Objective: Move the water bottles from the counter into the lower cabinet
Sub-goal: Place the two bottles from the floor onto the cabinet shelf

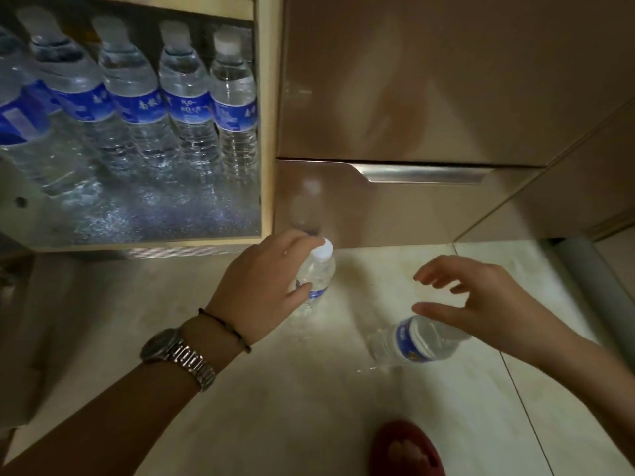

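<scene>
My left hand [264, 286] grips a clear water bottle [318, 273] with a white cap and blue label, standing upright on the pale floor just in front of the open lower cabinet [264, 132]. A second bottle [417, 341] lies on its side on the floor to the right. My right hand [481, 304] hovers right above it, fingers spread, thumb close to the bottle's upper end; I cannot tell if it touches. Inside the cabinet several identical bottles [189, 108] stand in a row at the back.
A closed glossy cabinet door and a drawer with a metal handle strip [426, 175] lie right of the open cabinet. The cabinet shelf's front part [154, 218] holds nothing. A red slipper with a foot [405, 448] sits at the bottom. A grey pipe [584, 269] runs at the right.
</scene>
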### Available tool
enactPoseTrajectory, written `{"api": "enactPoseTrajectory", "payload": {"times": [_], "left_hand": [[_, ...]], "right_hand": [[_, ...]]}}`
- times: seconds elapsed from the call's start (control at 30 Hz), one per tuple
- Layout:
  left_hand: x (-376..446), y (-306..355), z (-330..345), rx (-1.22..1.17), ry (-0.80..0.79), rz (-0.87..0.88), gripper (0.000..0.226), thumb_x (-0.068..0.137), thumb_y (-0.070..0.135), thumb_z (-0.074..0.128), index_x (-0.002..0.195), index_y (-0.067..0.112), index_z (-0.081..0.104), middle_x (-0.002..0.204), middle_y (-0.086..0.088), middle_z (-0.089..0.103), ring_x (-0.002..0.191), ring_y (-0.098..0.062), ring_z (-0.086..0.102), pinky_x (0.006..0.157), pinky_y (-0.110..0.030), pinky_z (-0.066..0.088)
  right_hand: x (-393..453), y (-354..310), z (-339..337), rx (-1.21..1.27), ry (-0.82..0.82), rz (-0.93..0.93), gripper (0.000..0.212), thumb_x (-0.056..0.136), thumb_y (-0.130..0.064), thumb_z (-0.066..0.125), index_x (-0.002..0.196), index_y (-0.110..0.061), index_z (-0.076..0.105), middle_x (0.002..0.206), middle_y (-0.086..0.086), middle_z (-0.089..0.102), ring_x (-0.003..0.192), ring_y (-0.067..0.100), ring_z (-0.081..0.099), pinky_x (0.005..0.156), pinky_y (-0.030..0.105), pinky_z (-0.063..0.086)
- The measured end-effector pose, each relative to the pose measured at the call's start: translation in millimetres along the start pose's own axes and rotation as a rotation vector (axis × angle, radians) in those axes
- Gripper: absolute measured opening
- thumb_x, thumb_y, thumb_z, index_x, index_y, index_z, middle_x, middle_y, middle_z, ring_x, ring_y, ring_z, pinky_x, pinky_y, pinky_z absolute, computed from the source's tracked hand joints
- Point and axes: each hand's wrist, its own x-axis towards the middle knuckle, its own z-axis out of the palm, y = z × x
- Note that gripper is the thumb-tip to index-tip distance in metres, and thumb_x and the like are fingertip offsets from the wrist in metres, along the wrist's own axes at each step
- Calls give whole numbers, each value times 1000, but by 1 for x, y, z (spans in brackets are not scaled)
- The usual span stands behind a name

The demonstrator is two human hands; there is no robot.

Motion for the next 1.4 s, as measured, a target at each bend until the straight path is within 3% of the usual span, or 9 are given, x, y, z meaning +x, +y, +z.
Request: {"api": "enactPoseTrajectory", "payload": {"times": [0.13, 0.33, 0.53, 0.7, 0.83, 1.03, 1.23, 1.4], "left_hand": [[8, 3, 14, -22, -18, 6, 54, 77, 25, 69, 127, 25, 47, 129, 4, 49, 105, -21, 56, 80, -35, 52], [15, 6, 26, -82, -12, -51, 48, 79, 23, 69, 123, 24, 50, 123, 2, 51, 103, -24, 55, 73, -36, 52], [17, 8, 28, -149, 52, -110, 25, 87, 24, 61, 111, 23, 55, 109, -1, 55, 93, -24, 57, 71, -39, 51], [6, 0, 20, -203, 72, -129, 27, 85, 29, 51, 110, 20, 57, 109, -1, 58, 90, -24, 60, 75, -37, 51], [-7, -16, 11, -221, 99, -192, 25, 89, 20, 59, 115, 18, 57, 112, -2, 60, 97, -20, 59, 83, -29, 47], [-32, -40, -10, -176, 136, -305, 27, 90, 22, 58, 117, 19, 59, 116, -1, 62, 105, -17, 57, 91, -18, 35], [-67, -70, -44, -73, 222, -428, 26, 82, 14, 68, 107, 17, 64, 107, -4, 65, 90, -23, 62, 82, -25, 43], [-93, -90, -65, -47, 268, -504, 24, 81, 15, 68, 105, 16, 64, 103, -6, 67, 89, -23, 61, 85, -29, 46]], "right_hand": [[-25, 23, 5, -5, -98, 86, 41, 66, -63, 63, 103, -47, 54, 100, -26, 58, 89, 1, 61, 74, 29, 56], [-45, 32, 15, -6, -40, 124, 39, 70, -36, 79, 101, -40, 55, 99, -19, 59, 80, 5, 60, 64, 25, 55], [-39, 31, 23, -9, 42, 115, 31, 70, -27, 81, 93, -28, 60, 88, -12, 56, 70, 9, 58, 60, 23, 53], [-32, 24, 27, -25, 90, 38, 29, 66, -28, 83, 84, -28, 62, 78, -12, 59, 66, 11, 59, 55, 22, 52], [-18, 10, 37, -10, 127, -30, 26, 63, -31, 80, 82, -27, 62, 75, -14, 57, 66, 8, 59, 53, 21, 51], [14, -24, 56, 45, 120, -146, 26, 62, -33, 80, 79, -29, 61, 74, -15, 57, 74, 7, 58, 56, 21, 50], [60, -82, 84, 185, 107, -244, 22, 62, -35, 78, 74, -27, 61, 73, -11, 60, 67, 8, 59, 61, 31, 52], [94, -130, 107, 286, 79, -327, 23, 65, -32, 79, 77, -21, 63, 76, -7, 62, 71, 13, 60, 66, 40, 52]]}}
